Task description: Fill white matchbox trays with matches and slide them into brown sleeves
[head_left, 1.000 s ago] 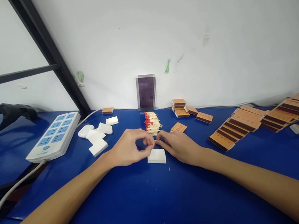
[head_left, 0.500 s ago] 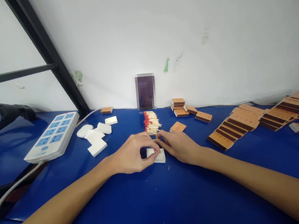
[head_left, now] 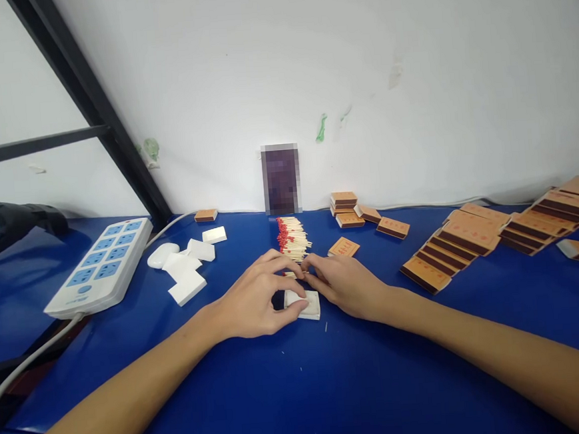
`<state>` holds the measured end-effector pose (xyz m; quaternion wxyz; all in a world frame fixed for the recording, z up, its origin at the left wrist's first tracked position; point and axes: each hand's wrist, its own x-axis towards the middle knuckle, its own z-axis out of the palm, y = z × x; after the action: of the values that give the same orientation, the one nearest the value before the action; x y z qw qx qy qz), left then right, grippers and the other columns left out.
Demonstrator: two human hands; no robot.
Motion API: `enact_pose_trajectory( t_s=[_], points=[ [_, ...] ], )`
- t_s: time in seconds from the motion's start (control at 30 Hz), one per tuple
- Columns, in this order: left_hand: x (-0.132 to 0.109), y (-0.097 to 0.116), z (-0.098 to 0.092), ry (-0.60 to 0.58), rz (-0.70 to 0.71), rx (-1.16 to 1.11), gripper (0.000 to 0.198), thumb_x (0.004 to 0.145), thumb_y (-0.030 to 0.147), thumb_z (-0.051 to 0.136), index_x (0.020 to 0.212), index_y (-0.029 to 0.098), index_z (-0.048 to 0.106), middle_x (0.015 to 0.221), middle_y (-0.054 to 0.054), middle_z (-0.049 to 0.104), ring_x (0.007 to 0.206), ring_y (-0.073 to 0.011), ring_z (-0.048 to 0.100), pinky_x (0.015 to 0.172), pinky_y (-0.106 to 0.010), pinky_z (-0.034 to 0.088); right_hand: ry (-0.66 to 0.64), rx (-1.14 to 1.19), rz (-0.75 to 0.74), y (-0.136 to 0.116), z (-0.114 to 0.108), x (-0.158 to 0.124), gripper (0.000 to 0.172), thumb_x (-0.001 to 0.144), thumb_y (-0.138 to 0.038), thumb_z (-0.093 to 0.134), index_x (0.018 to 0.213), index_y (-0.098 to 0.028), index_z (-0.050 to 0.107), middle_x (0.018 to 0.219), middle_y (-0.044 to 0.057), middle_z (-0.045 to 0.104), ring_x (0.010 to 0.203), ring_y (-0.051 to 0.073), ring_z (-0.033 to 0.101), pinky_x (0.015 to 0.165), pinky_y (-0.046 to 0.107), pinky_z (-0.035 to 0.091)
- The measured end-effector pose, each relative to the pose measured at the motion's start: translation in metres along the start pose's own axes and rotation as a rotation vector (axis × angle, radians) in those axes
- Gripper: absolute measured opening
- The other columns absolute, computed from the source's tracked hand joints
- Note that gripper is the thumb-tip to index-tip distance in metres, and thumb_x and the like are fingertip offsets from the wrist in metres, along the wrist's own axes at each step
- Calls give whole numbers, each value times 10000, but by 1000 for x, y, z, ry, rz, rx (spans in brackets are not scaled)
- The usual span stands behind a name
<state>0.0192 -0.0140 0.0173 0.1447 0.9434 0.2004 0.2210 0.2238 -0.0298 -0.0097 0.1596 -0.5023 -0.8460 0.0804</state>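
White wall [head_left: 209,83] backs the blue table [head_left: 263,393] I'm viewing remotely. My left hand [head_left: 260,296] curves over a small white tray [head_left: 312,307], thumb and forefinger bent toward each other; I can't tell whether they grip anything. My right hand [head_left: 347,284] sits just beside it, thumb and forefinger drawn close near a few pale sticks, though I can't make out a hold. Just beyond both hands lies a heap of red-tipped matches [head_left: 294,239]. Past my right hand I see one orange matchbox [head_left: 343,247], then a small stack of boxes [head_left: 345,207]; farther right, overlapping rows of matchboxes [head_left: 471,233]. Left of my left hand are white box pieces [head_left: 187,288], then a power strip [head_left: 105,265].
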Motion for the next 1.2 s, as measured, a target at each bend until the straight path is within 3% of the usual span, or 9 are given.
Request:
enact_pose_trajectory(
  t_s=[0.2,0.3,0.43,0.6,0.73,0.93,1.2],
  points=[
    [1,-11,-3,86,-150,122,233,908,315,482,1021,192,644,967,-44,602,884,-181,509,817,-347,439,-23,14,24,-3,-3,2,187,962,-300,391,942,-186,537,746,24,626,689,167,560,589,258,314],
    [0,-23,-4,25,-214,192,274,915,365,480,1059,200,645,970,-47,601,883,-188,527,808,-351,441,-25,12,30,-4,-4,2,193,961,-309,396,925,-186,541,738,22,625,669,161,549,575,258,307],
    [-1,-30,-6,-67,-191,227,283,921,401,480,1017,215,671,957,-42,587,902,-185,557,776,-312,444,-33,-8,36,-4,-5,4,174,952,-281,418,931,-179,557,702,17,618,646,158,544,567,259,305],
    [1,-24,-6,-124,-165,323,257,964,345,397,978,208,614,915,-33,561,832,-170,556,703,-285,438,-49,-50,20,-5,-8,5,167,947,-291,445,946,-183,571,742,24,643,673,160,577,583,260,321],
    [5,-19,-2,-192,-144,474,236,982,308,330,939,177,522,917,-47,558,807,-188,554,692,-314,440,-73,-220,-27,-7,-9,7,168,957,-268,422,942,-166,554,802,57,672,723,188,616,607,275,326],
    [7,-20,2,-266,-193,496,220,991,308,288,955,177,461,917,-55,586,801,-200,578,706,-335,442,-95,-462,-99,-4,-7,8,176,973,-270,371,938,-161,505,689,66,648,640,216,618,546,290,268],
    [8,-21,0,-276,-161,483,202,986,281,282,912,176,439,883,-59,594,763,-204,582,635,-318,414,-164,-372,-73,-8,-15,9,188,968,-268,343,941,-154,490,655,50,600,558,172,557,487,287,203]
  ],
)
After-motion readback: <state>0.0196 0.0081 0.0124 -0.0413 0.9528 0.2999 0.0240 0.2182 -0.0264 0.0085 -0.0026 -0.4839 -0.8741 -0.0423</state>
